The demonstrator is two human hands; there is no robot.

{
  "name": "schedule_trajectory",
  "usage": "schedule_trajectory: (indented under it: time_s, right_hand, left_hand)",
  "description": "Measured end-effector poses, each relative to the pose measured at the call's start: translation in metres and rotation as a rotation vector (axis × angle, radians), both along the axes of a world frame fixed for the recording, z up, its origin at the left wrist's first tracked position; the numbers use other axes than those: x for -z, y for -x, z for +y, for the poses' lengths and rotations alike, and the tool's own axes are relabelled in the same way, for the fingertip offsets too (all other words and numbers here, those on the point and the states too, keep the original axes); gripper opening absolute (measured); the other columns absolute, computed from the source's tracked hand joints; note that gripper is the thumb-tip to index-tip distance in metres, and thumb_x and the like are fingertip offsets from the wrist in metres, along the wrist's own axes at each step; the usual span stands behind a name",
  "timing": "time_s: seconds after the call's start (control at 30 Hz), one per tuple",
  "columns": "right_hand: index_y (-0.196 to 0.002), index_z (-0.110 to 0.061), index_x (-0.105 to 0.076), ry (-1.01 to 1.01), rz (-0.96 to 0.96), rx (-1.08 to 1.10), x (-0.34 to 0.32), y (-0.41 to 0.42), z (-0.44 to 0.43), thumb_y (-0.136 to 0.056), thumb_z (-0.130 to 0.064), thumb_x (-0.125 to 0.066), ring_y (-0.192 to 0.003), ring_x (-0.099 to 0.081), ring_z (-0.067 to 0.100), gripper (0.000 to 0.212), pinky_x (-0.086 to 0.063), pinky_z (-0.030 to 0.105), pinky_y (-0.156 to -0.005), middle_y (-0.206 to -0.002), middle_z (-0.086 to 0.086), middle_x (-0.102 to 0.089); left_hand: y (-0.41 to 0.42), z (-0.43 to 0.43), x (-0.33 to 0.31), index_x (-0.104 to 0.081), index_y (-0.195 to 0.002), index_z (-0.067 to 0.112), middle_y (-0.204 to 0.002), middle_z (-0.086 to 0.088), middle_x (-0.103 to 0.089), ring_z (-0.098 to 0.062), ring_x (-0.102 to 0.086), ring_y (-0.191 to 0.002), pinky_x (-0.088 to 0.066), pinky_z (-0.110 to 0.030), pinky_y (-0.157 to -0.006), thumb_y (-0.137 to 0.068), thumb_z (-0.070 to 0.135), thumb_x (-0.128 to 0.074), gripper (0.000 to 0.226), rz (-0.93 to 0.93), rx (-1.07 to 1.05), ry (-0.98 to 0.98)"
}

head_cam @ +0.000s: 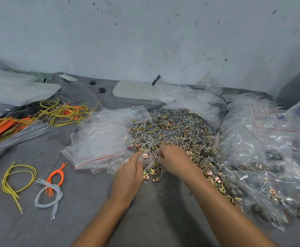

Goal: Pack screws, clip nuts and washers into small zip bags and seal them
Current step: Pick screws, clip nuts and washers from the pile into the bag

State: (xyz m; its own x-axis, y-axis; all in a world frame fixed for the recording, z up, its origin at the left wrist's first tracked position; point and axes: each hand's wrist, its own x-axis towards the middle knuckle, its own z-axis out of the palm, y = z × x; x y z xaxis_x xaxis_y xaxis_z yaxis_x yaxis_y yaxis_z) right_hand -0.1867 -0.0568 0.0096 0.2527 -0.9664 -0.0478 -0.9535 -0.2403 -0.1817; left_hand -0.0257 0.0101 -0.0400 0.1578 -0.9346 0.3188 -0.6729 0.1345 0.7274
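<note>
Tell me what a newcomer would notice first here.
The big heap of screws, clip nuts and washers in the middle strikes first. At its near edge the left hand holds a small zip bag; the right hand reaches in. Filled bags pile at right, coloured cords at left.

Pale blue-grey wall [145, 32] across the upper half, matt, flecked with dark specks, scuffs and faint scratches. Short black strip [156, 80] stuck near its foot. Darker recess [295, 86] at the right edge, beyond the wall's end. Below, wrinkled grey cloth [85, 225] over the whole working surface, reaching back to the wall; desk or floor beneath not discernible. Soft, even light, without hard shadows.
</note>
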Motion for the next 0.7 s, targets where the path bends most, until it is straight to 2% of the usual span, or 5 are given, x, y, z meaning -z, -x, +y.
schedule_trajectory:
  time_s: [0.17,0.3,0.43,0.5,0.7]
  right_hand:
    - [-0.112,-0.011,-0.056,-0.013,0.054,-0.020,-0.003,-0.002,0.003,-0.092,-0.012,-0.058,-0.099,-0.063,0.036,0.020,-0.047,0.038,-0.073,-0.104,0.014,-0.067]
    - [-0.118,-0.020,-0.065,-0.055,-0.162,0.047,-0.007,0.005,0.005,-0.094,-0.017,-0.059,-0.095,-0.064,0.022,0.025,-0.051,0.034,-0.085,-0.112,0.003,-0.069]
    - [-0.126,-0.024,-0.066,-0.053,-0.371,0.081,-0.012,0.015,0.012,-0.095,-0.018,-0.055,-0.073,-0.058,0.010,0.033,-0.044,0.026,-0.065,-0.088,-0.007,-0.067]
    - [-0.119,-0.025,-0.067,-0.057,-0.513,0.108,-0.015,0.018,0.018,-0.093,-0.019,-0.056,-0.066,-0.055,0.007,0.028,-0.041,0.023,-0.059,-0.078,-0.010,-0.063]
    - [-0.089,-0.027,-0.066,-0.020,-0.820,0.111,-0.018,0.004,0.039,-0.087,-0.027,-0.068,-0.066,-0.065,0.013,0.003,-0.055,0.038,-0.069,-0.074,-0.003,-0.071]
  left_hand:
    - [-0.001,0.000,0.001,-0.059,-0.132,0.032,-0.112,0.001,-0.073,-0.028,-0.066,-0.100,-0.050,-0.038,-0.079,-0.103,0.025,-0.045,0.033,-0.010,-0.007,-0.001]
    - [-0.001,0.001,0.000,-0.059,-0.132,0.032,-0.110,0.000,-0.074,-0.029,-0.066,-0.098,-0.051,-0.040,-0.079,-0.103,0.024,-0.046,0.033,0.006,0.000,0.009]
    - [-0.001,0.001,0.001,-0.059,-0.132,0.032,-0.108,-0.001,-0.074,-0.029,-0.066,-0.099,-0.051,-0.040,-0.079,-0.103,0.025,-0.046,0.033,-0.007,0.013,0.025]
    - [-0.001,0.001,0.001,-0.059,-0.132,0.031,-0.112,-0.001,-0.073,-0.029,-0.064,-0.105,-0.051,-0.041,-0.082,-0.103,0.024,-0.046,0.033,-0.011,0.012,0.032]
    - [0.000,0.000,0.003,-0.059,-0.133,0.032,-0.119,0.001,-0.071,-0.029,-0.064,-0.105,-0.050,-0.039,-0.084,-0.103,0.025,-0.047,0.033,-0.041,0.008,0.036]
